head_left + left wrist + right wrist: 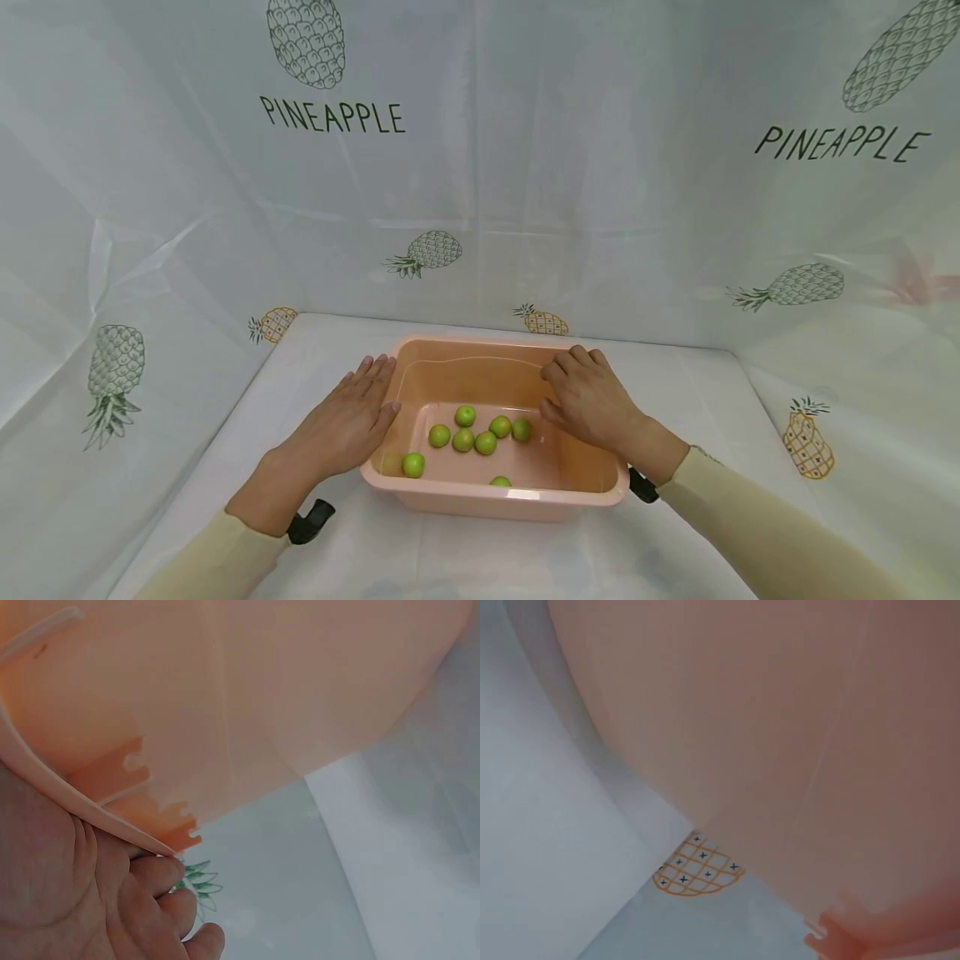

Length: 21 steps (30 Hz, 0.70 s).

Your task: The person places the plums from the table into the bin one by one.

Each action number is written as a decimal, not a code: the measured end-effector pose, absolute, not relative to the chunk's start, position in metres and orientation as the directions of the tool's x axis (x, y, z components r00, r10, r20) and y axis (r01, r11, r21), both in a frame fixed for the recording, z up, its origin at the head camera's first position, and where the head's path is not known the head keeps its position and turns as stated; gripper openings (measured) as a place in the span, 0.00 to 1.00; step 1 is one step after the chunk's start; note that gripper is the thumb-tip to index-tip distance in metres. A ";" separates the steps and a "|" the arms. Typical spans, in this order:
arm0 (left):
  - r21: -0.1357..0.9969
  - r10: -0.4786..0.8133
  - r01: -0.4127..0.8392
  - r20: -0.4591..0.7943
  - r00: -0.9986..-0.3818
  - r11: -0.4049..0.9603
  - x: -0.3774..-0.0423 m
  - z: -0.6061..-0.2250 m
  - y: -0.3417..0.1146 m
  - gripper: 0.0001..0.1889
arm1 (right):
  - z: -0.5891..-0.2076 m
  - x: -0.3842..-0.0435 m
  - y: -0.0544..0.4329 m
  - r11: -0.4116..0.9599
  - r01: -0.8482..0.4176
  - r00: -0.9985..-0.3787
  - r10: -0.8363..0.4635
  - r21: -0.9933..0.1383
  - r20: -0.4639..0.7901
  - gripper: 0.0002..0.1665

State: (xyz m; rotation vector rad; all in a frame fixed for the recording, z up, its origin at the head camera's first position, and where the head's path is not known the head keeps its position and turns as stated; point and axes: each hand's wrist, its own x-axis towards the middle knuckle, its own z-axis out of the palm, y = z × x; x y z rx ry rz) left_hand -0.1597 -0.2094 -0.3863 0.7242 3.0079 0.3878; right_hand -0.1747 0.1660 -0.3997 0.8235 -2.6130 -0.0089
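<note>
A peach-coloured plastic basin (491, 500) stands between both hands in the head view. Small round green fruits (463, 439) lie scattered on its floor, one of them partly hidden by the near rim. My left hand (348, 421) rests along the left rim with its fingers straight. The left wrist view shows that palm (60, 877) against the underside of the rim, the fingertips beyond it slightly bent. Over the right rim lies my right hand (592, 400), fingers loosely bent towards the inside, with nothing seen in them. In the right wrist view only the basin's outer wall (727, 712) shows, not the hand.
The basin stands on a white-covered table (300, 367). A pale sheet (525, 183) printed with pineapples hangs behind and at both sides. Dark wrist straps (311, 522) sit below the hands.
</note>
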 end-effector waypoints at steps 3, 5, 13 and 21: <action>0.253 0.447 0.441 0.035 -0.894 0.861 -0.160 -0.387 -0.210 0.35 | -0.399 -0.173 0.170 0.840 -0.535 -0.736 -0.517 0.092 0.436 0.12; 0.261 0.446 0.440 0.036 -0.894 0.859 -0.160 -0.387 -0.211 0.35 | -0.399 -0.171 0.175 0.843 -0.534 -0.718 -0.495 0.068 0.490 0.11; 0.265 0.449 0.446 0.053 -0.892 0.855 -0.159 -0.388 -0.211 0.35 | -0.394 -0.147 0.197 0.907 -0.416 -0.819 -0.341 -0.069 0.462 0.24; 0.267 0.450 0.448 0.061 -0.891 0.853 -0.159 -0.387 -0.209 0.35 | -0.392 -0.119 0.209 0.943 -0.268 -0.951 -0.227 -0.198 0.210 0.43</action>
